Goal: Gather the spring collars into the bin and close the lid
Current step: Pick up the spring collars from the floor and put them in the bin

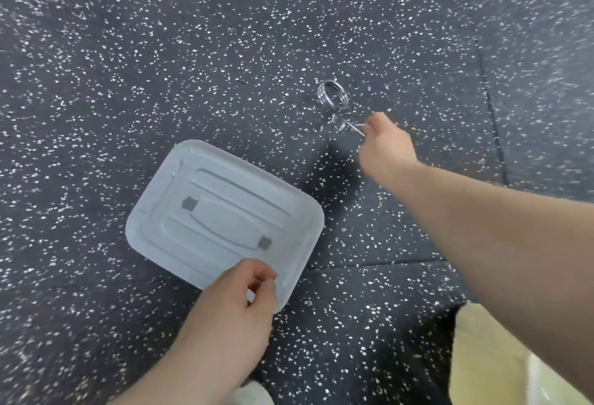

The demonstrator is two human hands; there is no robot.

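No writing was legible. The right hand (384, 144) was clamped on a handle of the chrome spring collar (334, 97), whose coil stood just beyond its fingers. The left hand (238, 305) pinched the near edge of the pale lid (221, 211) lying on the speckled floor (128, 50).

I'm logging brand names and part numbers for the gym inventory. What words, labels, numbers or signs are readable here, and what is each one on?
None can be read.
Bin lid: pale moulded plastic with raised ridges and two dark handle slots, no lettering visible.
Spring collar held by the right hand: bare metal, blurred, no marking legible.
Speckled floor: no text or signs.
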